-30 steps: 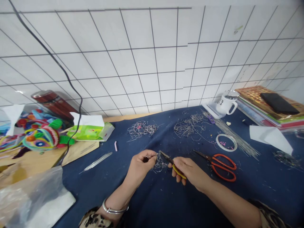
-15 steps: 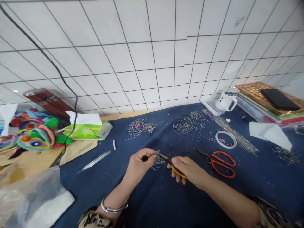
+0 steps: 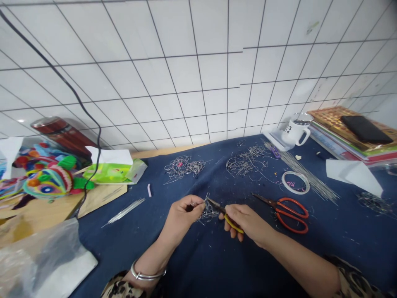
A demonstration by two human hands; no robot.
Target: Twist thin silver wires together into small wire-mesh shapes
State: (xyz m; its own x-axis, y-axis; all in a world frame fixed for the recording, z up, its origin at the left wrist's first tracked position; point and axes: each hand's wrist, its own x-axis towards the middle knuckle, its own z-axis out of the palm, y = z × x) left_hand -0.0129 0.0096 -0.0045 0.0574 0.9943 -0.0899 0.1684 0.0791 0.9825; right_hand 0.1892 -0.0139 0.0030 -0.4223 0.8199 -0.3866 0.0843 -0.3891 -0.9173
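My left hand (image 3: 184,214) pinches a thin wire (image 3: 206,198) between thumb and fingertips. In my right hand (image 3: 241,221) is a pair of pliers (image 3: 232,224) with yellow handles, their dark jaws pointing left at the wire near my left fingertips. Whether the jaws grip the wire is too small to tell. Beneath the tool's tip lies a small heap of wire bits (image 3: 208,213) on the dark blue cloth (image 3: 198,256). Scissors (image 3: 287,212) with red handles rest to the right of my right hand.
Two tangles of wire, a left one (image 3: 182,166) and a right one (image 3: 246,160), lie farther back. Straight wires (image 3: 310,176) and a white ring (image 3: 295,182) are at right, below a mug (image 3: 297,130). Left are thin rods (image 3: 124,212) and a tissue pack (image 3: 108,171).
The pliers' jaws have drawn slightly away from my left fingertips, and more of the wire shows upright there. Both hands otherwise stay nearly in place.
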